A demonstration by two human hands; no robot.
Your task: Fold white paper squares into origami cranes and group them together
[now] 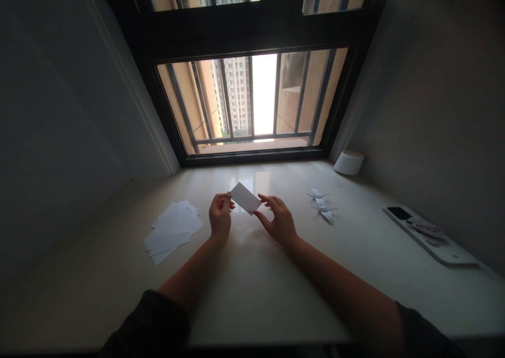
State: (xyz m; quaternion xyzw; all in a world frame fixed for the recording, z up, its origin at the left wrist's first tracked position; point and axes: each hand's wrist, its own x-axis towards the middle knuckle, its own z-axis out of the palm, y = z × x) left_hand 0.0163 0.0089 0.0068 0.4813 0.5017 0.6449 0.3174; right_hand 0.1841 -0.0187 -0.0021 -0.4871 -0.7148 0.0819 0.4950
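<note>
A small white rectangular piece of paper (245, 198) is held tilted above the sill, its right end lower than its left. My left hand (221, 217) pinches its left corner between thumb and fingers. At the opposite end, the thumb and forefinger of my right hand (279, 220) grip the paper's edges, with the other fingers loosely curled. To the left lies a loose, fanned pile of white paper sheets (173, 229). Two small folded paper cranes (324, 214) sit to the right of my right hand, one close behind the other.
All this is on a pale, glossy window sill (252, 295). A dark-framed window (252, 161) with bars outside closes off the back. A white rounded object (349, 163) stands in the back right corner. Along the right wall lies a phone (453, 255) with a grip on its back.
</note>
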